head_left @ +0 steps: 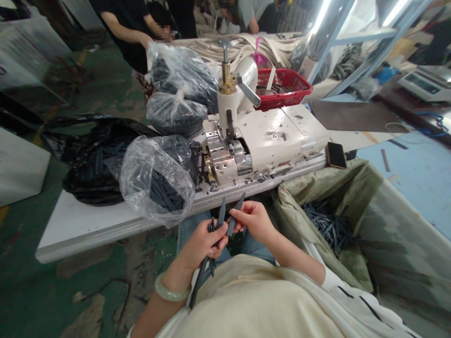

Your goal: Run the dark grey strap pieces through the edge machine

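Dark strips [221,211] in L hand [202,244] & R hand [255,220], near table [88,225] edge.

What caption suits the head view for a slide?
Left hand and right hand hold dark strips before a white machine.

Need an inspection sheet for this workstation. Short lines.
Surface: white table, scuffed, carrying a cream machine.
Job's things: strip bundle and single strip, both dark, held over the lap.
Clutter: clear bag and black bag of strips; phone; red basket.
Hands: left hand closed on the strip bundle; right hand pinching the single strip.
Cables: blue cable on the far right bench.
Surroundings: sack holding strips at right; another person's arm beyond the table.
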Tool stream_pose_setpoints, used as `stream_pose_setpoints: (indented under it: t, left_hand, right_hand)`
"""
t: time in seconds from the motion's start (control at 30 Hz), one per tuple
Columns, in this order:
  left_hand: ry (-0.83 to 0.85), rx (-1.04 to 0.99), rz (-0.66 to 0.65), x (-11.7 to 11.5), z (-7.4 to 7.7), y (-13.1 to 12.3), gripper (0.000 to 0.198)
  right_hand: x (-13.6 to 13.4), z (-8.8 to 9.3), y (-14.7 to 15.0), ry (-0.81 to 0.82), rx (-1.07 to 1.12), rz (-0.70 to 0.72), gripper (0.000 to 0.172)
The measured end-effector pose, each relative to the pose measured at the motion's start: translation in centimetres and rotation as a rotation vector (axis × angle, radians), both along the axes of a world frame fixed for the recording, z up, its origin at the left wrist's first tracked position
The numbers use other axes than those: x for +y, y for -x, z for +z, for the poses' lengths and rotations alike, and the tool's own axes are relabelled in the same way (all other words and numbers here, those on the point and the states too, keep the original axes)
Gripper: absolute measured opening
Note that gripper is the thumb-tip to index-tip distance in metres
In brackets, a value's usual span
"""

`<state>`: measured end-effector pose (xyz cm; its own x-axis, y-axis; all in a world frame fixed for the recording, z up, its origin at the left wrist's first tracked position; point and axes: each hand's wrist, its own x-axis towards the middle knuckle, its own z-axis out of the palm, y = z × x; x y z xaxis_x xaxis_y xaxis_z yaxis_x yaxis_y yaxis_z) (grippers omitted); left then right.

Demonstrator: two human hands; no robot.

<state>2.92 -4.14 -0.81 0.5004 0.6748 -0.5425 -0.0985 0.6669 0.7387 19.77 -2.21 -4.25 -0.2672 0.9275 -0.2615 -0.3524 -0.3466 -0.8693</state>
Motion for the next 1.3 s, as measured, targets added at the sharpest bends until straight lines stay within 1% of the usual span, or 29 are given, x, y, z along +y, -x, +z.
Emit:
stream_pose_setpoints:
  t: [0.13, 0.23, 0.33, 0.4, 0.47, 0.5, 0.6, 0.67, 0.73, 0.83, 0.97, 1.07, 1.13, 1.2, 1.23, 1.3]
  left_hand:
    - [0.013, 0.018, 0.003, 0.1, 0.1, 0.0, 0.031]
    - [0.033, 0.003, 0.008, 0.2, 0.0, 0.1, 0.03]
    - [0.06, -0.047, 0.012, 0.2, -0.4, 0.2, 0.029]
    - [0.075, -0.078, 0.008, 0.3, -0.7, 0.2, 0.03]
    - [0.078, -0.087, 0.017, 0.4, -0.9, 0.2, 0.031]
    - [0.072, -0.084, 0.032, 0.5, -1.0, 0.2, 0.032]
    - [0.052, -0.07, 0.09, 0.8, -1.0, 0.5, 0.035]
    - [0.048, -0.064, 0.113, 1.0, -0.9, 0.8, 0.037]
    - [0.05, -0.061, 0.13, 1.1, -0.8, 1.2, 0.037]
    - [0.054, -0.067, 0.152, 1.1, -0.7, 1.7, 0.037]
    - [0.062, -0.06, 0.163, 1.2, -0.7, 1.9, 0.036]
    - [0.069, -0.059, 0.161, 1.4, -0.7, 1.9, 0.036]
    - [0.072, -0.062, 0.163, 1.5, -0.7, 1.7, 0.035]
    - [0.073, -0.065, 0.159, 1.5, -0.6, 1.7, 0.035]
    - [0.073, -0.069, 0.156, 1.5, -0.6, 1.7, 0.035]
    - [0.069, -0.083, 0.145, 1.5, -0.4, 1.7, 0.035]
  right_hand:
    - [0.2, 0.1, 0.0, 0.016, 0.005, 0.0, 0.028]
    - [0.1, 0.1, -0.1, 0.049, 0.122, 0.031, 0.023]
    - [-0.1, 0.0, -0.1, 0.065, 0.277, 0.111, 0.036]
    - [0.1, 0.0, 0.1, 0.051, 0.32, 0.169, 0.033]
    - [1.0, 0.2, 0.3, 0.022, 0.301, 0.166, 0.031]
    - [1.8, 0.4, 0.4, -0.005, 0.276, 0.129, 0.031]
    - [5.3, 1.6, 0.6, -0.077, 0.178, -0.064, 0.031]
    - [7.8, 2.5, 0.6, -0.064, 0.119, -0.168, 0.032]
    - [9.9, 3.3, 0.5, -0.012, 0.081, -0.227, 0.033]
    - [11.6, 3.8, 0.5, 0.053, 0.075, -0.258, 0.033]
    - [12.1, 3.4, 0.9, 0.087, 0.116, -0.293, 0.03]
    - [12.5, 3.3, 1.4, 0.096, 0.153, -0.342, 0.03]
    - [12.7, 3.5, 1.1, 0.089, 0.179, -0.389, 0.031]
    - [12.4, 3.7, -0.6, 0.018, 0.21, -0.491, 0.03]
    - [11.9, 3.8, -2.2, -0.042, 0.239, -0.57, 0.028]
    - [10.0, 3.5, -6.6, -0.194, 0.336, -0.775, 0.023]
